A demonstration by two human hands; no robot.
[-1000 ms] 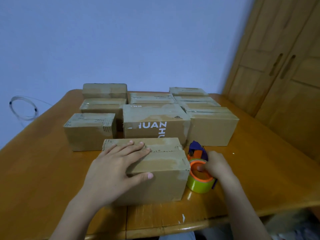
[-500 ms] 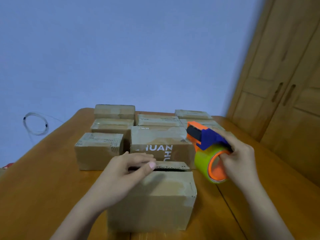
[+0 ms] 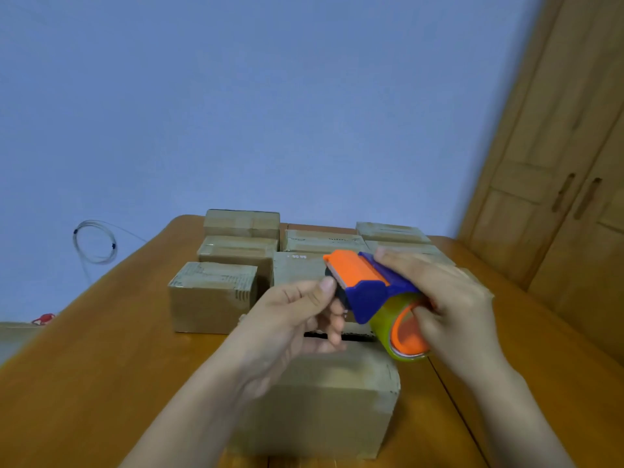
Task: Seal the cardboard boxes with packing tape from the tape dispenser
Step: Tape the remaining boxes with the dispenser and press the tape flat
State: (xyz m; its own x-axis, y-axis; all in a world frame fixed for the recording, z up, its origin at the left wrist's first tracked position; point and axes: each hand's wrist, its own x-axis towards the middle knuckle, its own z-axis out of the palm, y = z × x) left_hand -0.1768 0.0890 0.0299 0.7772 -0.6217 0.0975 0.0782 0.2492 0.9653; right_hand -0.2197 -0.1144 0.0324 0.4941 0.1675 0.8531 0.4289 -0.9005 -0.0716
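A cardboard box (image 3: 324,400) stands nearest me on the wooden table (image 3: 84,383), its top flap slightly ajar with a dark gap showing. Above it my right hand (image 3: 452,309) grips the tape dispenser (image 3: 371,292), orange and blue with a yellow-green tape roll, held in the air. My left hand (image 3: 297,319) is lifted off the box, and its thumb and fingers pinch at the dispenser's front end by the roller. Whether a tape end is between them is too blurred to tell.
Several more cardboard boxes (image 3: 212,295) stand in rows behind the near one, across the table's middle and back. A coiled clear cable (image 3: 94,243) hangs on the blue wall at left. Wooden cupboard doors (image 3: 557,197) rise at the right.
My right hand lifted the dispenser from the table to above the near box. My left hand left the box top and came up to the dispenser's front. The view tilted upward.
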